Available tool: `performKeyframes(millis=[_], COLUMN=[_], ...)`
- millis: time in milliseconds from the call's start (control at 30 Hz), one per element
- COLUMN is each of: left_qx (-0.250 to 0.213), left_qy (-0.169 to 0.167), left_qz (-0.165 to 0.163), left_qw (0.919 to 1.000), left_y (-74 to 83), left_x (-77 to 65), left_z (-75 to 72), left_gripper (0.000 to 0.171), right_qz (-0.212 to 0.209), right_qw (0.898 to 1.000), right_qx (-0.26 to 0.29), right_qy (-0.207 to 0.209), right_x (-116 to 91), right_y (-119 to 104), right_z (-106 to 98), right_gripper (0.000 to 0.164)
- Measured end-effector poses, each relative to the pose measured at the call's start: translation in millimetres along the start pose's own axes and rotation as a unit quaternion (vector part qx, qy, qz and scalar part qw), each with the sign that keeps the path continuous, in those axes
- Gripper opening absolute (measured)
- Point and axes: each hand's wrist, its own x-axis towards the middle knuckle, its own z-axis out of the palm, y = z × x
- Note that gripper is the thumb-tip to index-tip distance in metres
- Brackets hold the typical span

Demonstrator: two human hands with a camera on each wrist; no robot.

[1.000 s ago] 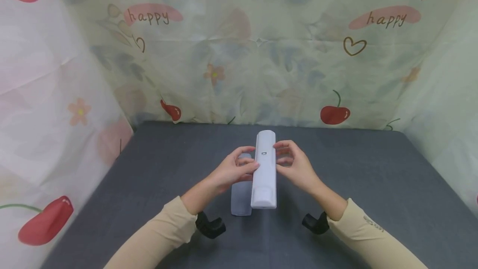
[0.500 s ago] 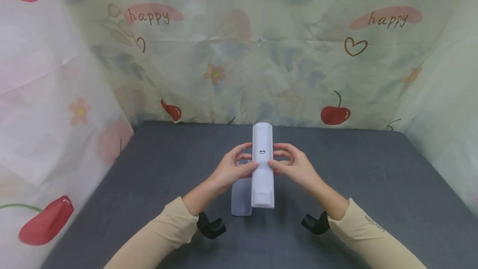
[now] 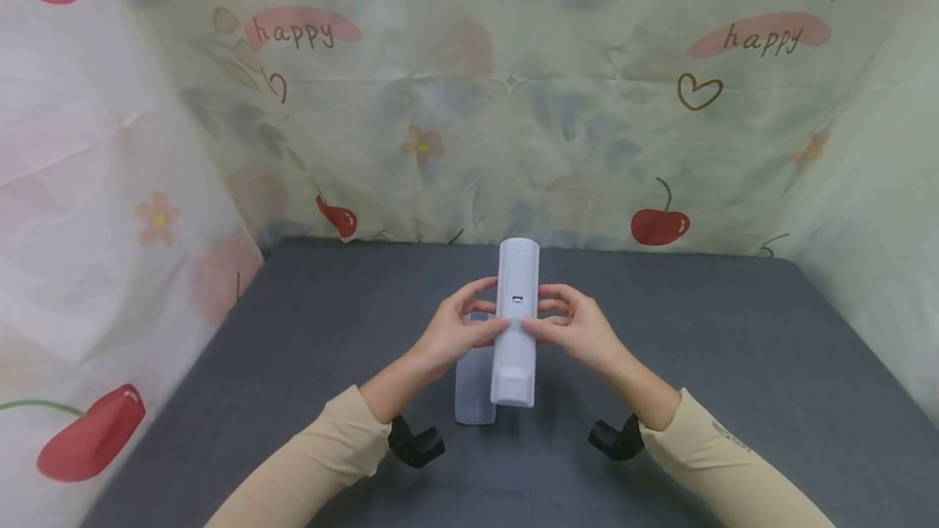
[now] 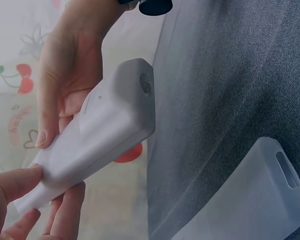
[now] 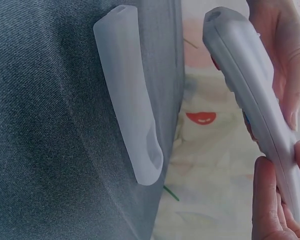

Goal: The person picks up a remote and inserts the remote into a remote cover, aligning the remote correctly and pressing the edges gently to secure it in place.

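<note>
A white remote control (image 3: 517, 267) is held above the table, its back with a small dark latch turned up. Coloured buttons show along its lower face in the right wrist view. My left hand (image 3: 453, 331) grips its left edge, thumb on the back and fingers along the side. From the right, my right hand (image 3: 579, 326) pinches it, with the thumb lying on the back. Below and to the left, a translucent sleeve-like cover (image 3: 475, 389) lies on the table, partly hidden by the remote and left hand. An oval opening (image 4: 288, 170) shows at the cover's end.
The dark grey cloth-covered table (image 3: 293, 365) reaches back to a printed curtain (image 3: 513, 161) with hearts and cherries. More curtain hangs at both sides. Black wrist mounts (image 3: 416, 442) sit under the forearms, near the table.
The remote has rolled so its back faces up more squarely, and its far end has risen slightly. My right thumb has moved from the remote's edge onto its back.
</note>
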Motion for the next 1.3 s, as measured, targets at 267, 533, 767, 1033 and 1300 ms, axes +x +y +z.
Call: performKeyframes(millis=[267, 533, 767, 1033, 1300], left_qx=[0.013, 0.048, 0.117, 0.190, 0.254], left_qy=[-0.004, 0.005, 0.072, 0.116, 0.127], left_qz=[0.004, -0.002, -0.019, -0.058, -0.067], left_qw=[0.9999, 0.9988, 0.9903, 0.9732, 0.9566], left_y=[-1.1, -4.7, -25.2, -56.5, -67.0], left_x=[1.1, 3.2, 11.6, 17.5, 14.1], left_z=[-1.8, -7.7, -21.0, -34.2, -32.6], left_gripper=[0.061, 0.051, 0.027, 0.025, 0.024], right_qz=[-0.004, 0.004, 0.014, 0.028, 0.034], right_qw=[1.000, 1.000, 1.000, 0.998, 0.996], right_qx=[0.006, -0.005, -0.011, -0.023, -0.017], right_qy=[-0.011, -0.004, 0.023, 0.053, 0.082], right_x=[1, 3, 8, 14, 24], right_y=[1, 5, 10, 17, 24], right_z=[1, 3, 2, -2, -1], right_gripper=[0.061, 0.062, 0.061, 0.062, 0.059])
